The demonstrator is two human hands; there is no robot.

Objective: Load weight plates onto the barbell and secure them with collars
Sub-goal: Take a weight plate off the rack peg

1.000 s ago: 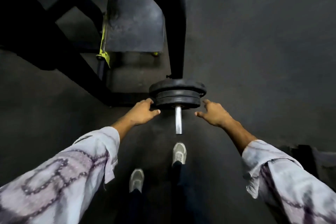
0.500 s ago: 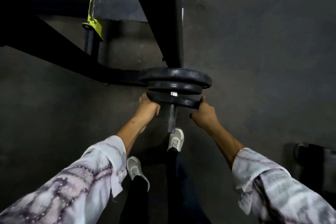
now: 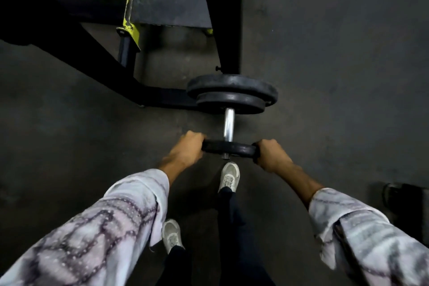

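A chrome barbell sleeve (image 3: pixel 229 124) points toward me, seen end-on from above. Two black weight plates sit at its far end: a large plate (image 3: pixel 232 85) and a smaller plate (image 3: pixel 231 102) pressed against it. A third, small black plate (image 3: pixel 229 149) hangs near the sleeve's near tip, with bare chrome between it and the other two. My left hand (image 3: pixel 186 148) grips its left edge and my right hand (image 3: pixel 270 153) grips its right edge. No collar is visible.
A black rack upright (image 3: pixel 226 18) stands just behind the plates, with a black base beam (image 3: pixel 76 49) running left and a yellow-green bracket (image 3: pixel 130 28). My two white shoes (image 3: pixel 229 176) stand below the sleeve on the dark floor. A dark object (image 3: pixel 404 197) lies at the right edge.
Both hands closed on the nearest small plate and pulled it along the sleeve toward me, away from the other two plates. Bare chrome now shows between them.
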